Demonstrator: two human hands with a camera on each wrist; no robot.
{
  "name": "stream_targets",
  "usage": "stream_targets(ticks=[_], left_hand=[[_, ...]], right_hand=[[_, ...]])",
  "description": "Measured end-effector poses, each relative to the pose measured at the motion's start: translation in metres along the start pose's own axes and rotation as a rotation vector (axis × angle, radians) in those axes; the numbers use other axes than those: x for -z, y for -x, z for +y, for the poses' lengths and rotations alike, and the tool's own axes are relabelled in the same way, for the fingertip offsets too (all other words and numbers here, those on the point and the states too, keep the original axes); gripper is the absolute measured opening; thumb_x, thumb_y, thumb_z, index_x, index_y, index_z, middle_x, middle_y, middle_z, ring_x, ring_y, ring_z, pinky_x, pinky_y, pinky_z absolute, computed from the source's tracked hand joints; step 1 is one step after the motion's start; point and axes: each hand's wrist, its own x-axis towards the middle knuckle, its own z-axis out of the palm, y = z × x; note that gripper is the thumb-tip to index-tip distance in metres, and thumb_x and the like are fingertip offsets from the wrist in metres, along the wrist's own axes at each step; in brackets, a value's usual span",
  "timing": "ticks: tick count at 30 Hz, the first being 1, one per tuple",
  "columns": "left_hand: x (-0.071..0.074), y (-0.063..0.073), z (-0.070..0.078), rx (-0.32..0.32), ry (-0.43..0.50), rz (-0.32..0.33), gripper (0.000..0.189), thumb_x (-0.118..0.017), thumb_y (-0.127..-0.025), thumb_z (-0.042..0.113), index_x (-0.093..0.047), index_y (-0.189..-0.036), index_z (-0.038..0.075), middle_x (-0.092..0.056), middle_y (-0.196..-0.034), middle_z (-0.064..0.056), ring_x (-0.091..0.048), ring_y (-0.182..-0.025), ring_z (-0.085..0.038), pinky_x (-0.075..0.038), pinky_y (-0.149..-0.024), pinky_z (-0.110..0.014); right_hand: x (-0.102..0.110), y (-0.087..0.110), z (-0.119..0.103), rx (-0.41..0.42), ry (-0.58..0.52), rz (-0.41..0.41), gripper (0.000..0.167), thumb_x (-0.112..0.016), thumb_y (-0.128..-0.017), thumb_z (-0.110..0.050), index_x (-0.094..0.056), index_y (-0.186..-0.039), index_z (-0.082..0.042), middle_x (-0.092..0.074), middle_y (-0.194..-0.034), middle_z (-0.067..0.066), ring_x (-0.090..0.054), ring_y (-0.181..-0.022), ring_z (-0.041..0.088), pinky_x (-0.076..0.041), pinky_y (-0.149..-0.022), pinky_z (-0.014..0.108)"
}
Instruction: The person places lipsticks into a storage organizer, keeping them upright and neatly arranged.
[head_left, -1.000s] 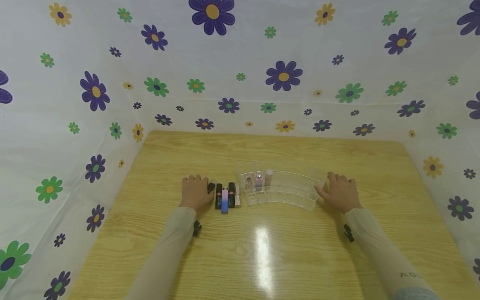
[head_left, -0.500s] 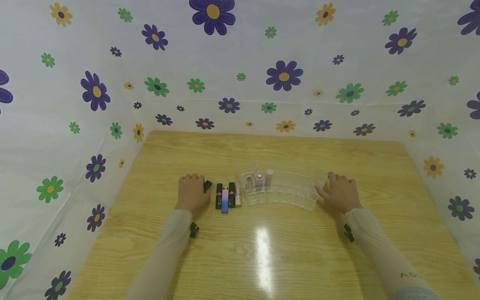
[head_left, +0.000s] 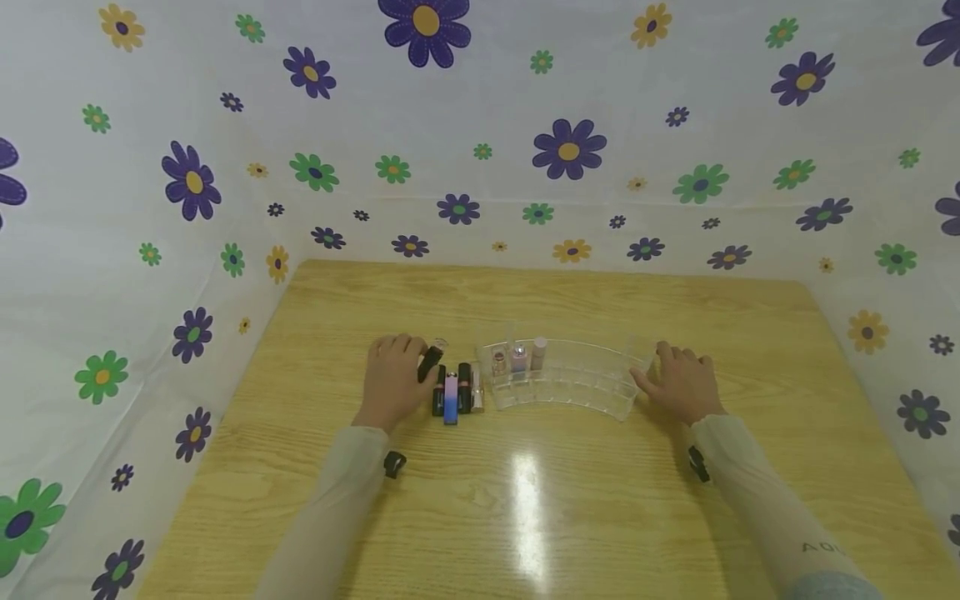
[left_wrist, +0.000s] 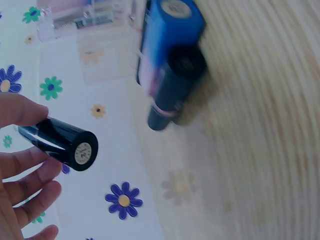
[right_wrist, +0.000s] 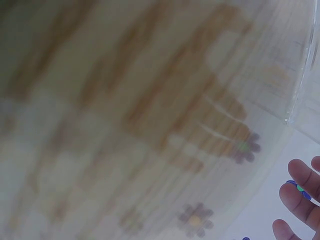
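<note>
You are pinching a glossy black cylindrical lipstick tube (left_wrist: 62, 142) in your left hand (head_left: 393, 379), just above the wooden table (head_left: 525, 517), left of the lipstick row (head_left: 454, 392). Likely light, rigid, slippery; grip mid-barrel. End sticker unreadable. Your right hand (head_left: 678, 383) is resting flat, fingers relaxed, beside the clear curved plastic organizer (head_left: 577, 383).

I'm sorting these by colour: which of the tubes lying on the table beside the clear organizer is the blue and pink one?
It is the blue-to-pink tube, second from the left in the row on the wooden table. Black tubes lie on either side of it.
</note>
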Motion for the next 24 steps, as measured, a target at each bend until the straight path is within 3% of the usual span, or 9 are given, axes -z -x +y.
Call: stream_targets(ticks=[12,16,24], left_hand=[[-0.003,0.0,0.037,-0.161,0.07,0.159,0.026,-0.069,-0.079,0.028,-0.062,-0.093,0.008,-0.064,-0.091,-0.006,-0.058,-0.09,-0.025,-0.042,-0.094,-0.046],[-0.003,0.002,0.047,-0.171,0.089,0.18,0.025,-0.071,-0.076,0.026,-0.062,-0.089,0.008,-0.064,-0.089,-0.007,-0.058,-0.089,-0.026,-0.043,-0.093,-0.046],[-0.005,0.008,0.059,-0.119,0.136,0.144,0.026,-0.071,-0.077,0.028,-0.062,-0.09,0.007,-0.064,-0.089,-0.006,-0.058,-0.089,-0.024,-0.041,-0.096,-0.045]], right_hand=[[0.002,-0.001,-0.001,0.003,-0.002,-0.008,0.068,-0.048,-0.089,-0.055,-0.047,-0.121,0.005,-0.064,-0.102,0.028,-0.061,-0.091,0.044,-0.043,-0.077,0.058],[0.002,-0.001,-0.001,0.007,-0.007,-0.001,0.067,-0.048,-0.089,-0.054,-0.047,-0.12,0.005,-0.064,-0.101,0.028,-0.061,-0.09,0.044,-0.043,-0.077,0.058],[0.001,0.0,0.0,0.005,0.005,0.001,0.069,-0.048,-0.089,-0.056,-0.047,-0.121,0.005,-0.064,-0.102,0.028,-0.061,-0.091,0.043,-0.044,-0.078,0.059]])
